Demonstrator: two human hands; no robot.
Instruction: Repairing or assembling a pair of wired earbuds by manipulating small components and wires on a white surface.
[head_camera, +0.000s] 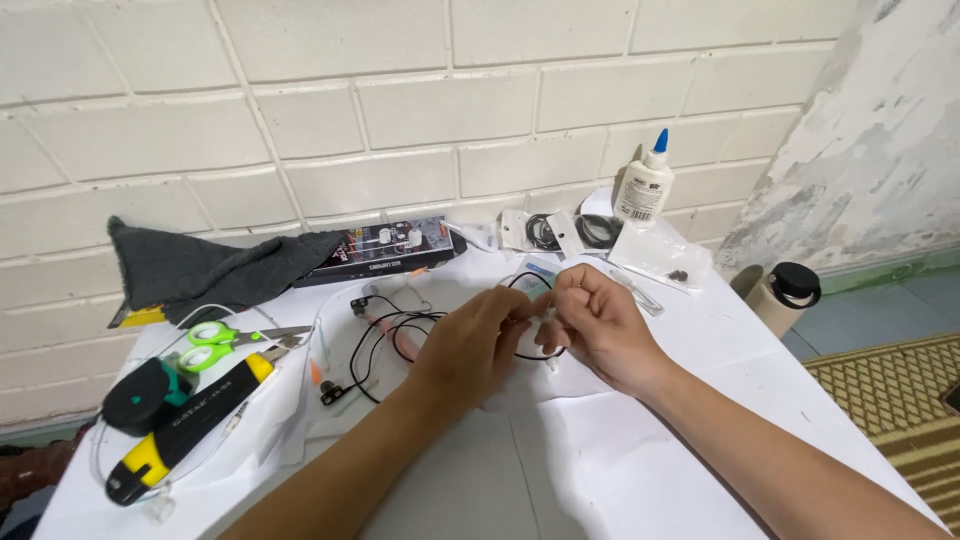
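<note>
Bench, white top, pushed against the brick wall. Grey cloth bunched at the back left edge. Flat black package just beside it, along the back edge. Left edge: black-and-yellow tool, black tape roll touching it, green-handled scissors just behind. Back right corner: white glue bottle with blue tip, upright; clear bags with black cable coils near it. Tan flask with black lid stands on the floor off the right edge.

Mid-bench: left hand and right hand meet fingertip to fingertip. Fingers of both pinched together on a thin black earphone cable. Cable loops left from the hands across the bench centre; the ends lie near the left hand. What exactly sits between the fingertips: too small to tell.
</note>
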